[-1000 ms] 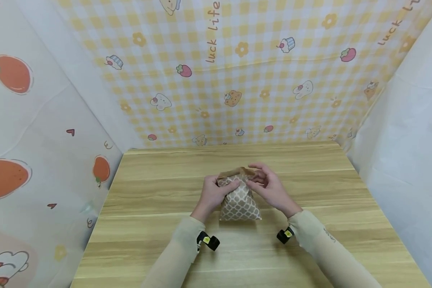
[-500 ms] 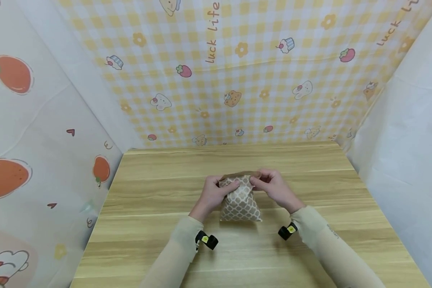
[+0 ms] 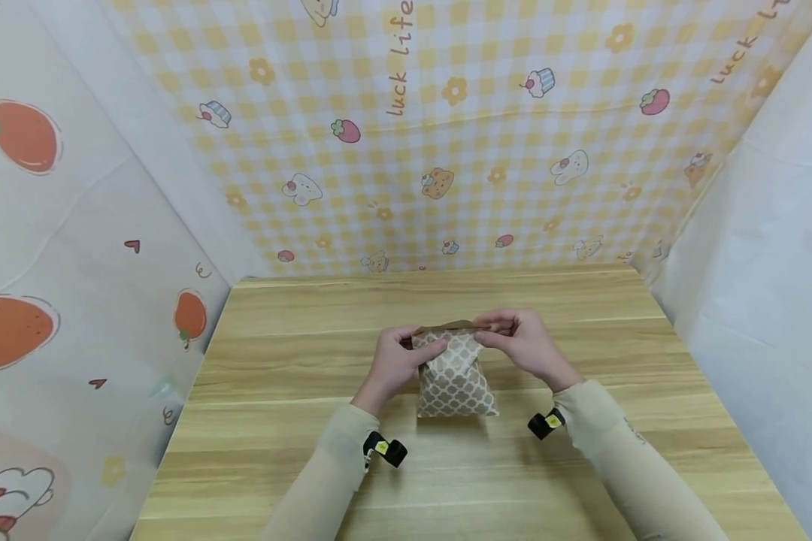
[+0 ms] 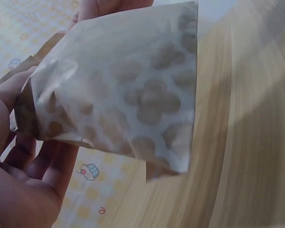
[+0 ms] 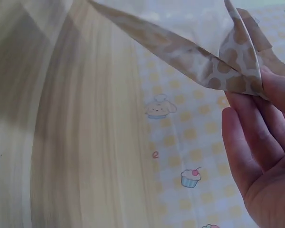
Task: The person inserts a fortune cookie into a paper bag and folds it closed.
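Note:
A brown paper bag [image 3: 455, 383] with a white lattice print is held up between both hands over the table. Its brown top edge [image 3: 456, 326] runs from one hand to the other. My left hand [image 3: 395, 359] grips the upper left corner, thumb across the front; the left wrist view shows the fingers [image 4: 61, 161] behind the bag [image 4: 147, 95]. At the upper right corner my right hand [image 3: 524, 342] pinches the paper between thumb and fingertips. The right wrist view has the bag's side [image 5: 180, 52] slanting up from that right hand [image 5: 266, 137]. The bag's inside is hidden.
A wood-grain table [image 3: 277, 421] lies under the hands. Behind it hangs a yellow checked cloth [image 3: 406, 188]; a fruit-print sheet [image 3: 95, 248] stands at the left and a white sheet [image 3: 771, 263] at the right. Each wrist carries a small black camera [image 3: 546, 423].
The right hand, loose by the bag's top a second ago, has moved right and now pinches the corner. The top edge has straightened. The left hand has shifted slightly left, keeping its grip.

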Demonstrator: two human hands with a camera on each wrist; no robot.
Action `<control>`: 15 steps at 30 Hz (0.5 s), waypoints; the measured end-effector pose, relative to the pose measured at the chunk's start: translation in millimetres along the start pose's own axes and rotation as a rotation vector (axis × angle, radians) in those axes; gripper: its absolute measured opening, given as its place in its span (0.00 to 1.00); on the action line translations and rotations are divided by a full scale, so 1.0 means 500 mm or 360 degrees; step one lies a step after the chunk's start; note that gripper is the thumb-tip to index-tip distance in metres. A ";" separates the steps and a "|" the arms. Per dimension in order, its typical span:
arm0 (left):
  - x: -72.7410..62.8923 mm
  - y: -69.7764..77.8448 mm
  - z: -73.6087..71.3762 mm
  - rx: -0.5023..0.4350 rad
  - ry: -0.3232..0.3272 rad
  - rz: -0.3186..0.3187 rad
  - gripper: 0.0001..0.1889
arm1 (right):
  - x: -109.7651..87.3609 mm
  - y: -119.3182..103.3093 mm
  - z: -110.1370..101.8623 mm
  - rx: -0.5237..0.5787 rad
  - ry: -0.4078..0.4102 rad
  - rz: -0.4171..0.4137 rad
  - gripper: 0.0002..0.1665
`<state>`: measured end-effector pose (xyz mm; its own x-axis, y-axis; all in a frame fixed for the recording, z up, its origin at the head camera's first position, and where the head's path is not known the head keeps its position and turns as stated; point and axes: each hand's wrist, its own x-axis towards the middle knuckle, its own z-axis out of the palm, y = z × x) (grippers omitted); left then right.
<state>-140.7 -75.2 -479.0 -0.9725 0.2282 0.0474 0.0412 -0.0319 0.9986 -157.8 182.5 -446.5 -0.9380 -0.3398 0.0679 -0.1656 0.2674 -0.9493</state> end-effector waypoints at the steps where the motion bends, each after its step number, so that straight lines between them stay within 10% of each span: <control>1: 0.000 0.001 0.000 0.0003 0.0015 0.0009 0.12 | 0.001 -0.001 0.001 0.0012 0.0003 0.0007 0.15; 15: 0.005 -0.001 0.008 -0.0119 0.0059 0.0064 0.10 | 0.001 0.016 0.035 0.0357 -0.0027 0.0069 0.18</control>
<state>-142.4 -70.4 -479.1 -0.9783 0.1890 0.0854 0.0647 -0.1131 0.9915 -154.2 169.0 -459.5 -0.9372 -0.3482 0.0218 -0.0513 0.0756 -0.9958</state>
